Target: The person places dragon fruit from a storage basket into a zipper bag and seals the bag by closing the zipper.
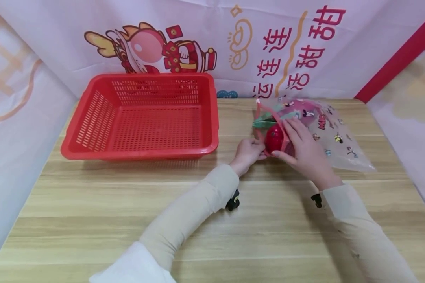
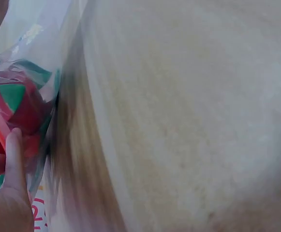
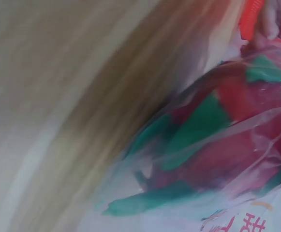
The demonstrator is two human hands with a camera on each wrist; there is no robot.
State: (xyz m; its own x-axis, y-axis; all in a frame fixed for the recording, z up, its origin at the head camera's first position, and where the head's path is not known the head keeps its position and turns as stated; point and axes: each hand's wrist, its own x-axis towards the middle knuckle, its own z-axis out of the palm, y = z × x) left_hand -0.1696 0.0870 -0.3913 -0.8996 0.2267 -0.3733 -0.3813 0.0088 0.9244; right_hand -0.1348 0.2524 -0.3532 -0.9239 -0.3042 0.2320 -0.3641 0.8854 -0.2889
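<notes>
A clear zip bag [image 1: 343,153] with cartoon prints and a pinkish-red edge lies at the right of the table. At its mouth is a glossy red round toy fruit [image 1: 274,137], resembling a tomato. My left hand [image 1: 247,155] pinches the edge of the mouth from the left. Over the bag, my right hand [image 1: 306,157] spreads its fingers above the red fruit, with the thumb at the near side. Through the plastic, a dark pink piece with green leaf-like tips [image 3: 237,150] shows in the right wrist view. The right hand is mostly out of that view.
A red slotted basket [image 1: 139,154] stands at the left back of the wooden table [image 1: 127,220]. Behind it hangs a printed cloth [image 1: 233,43], with more cloth on both sides. Small black devices [image 1: 233,201] sit at the wrists.
</notes>
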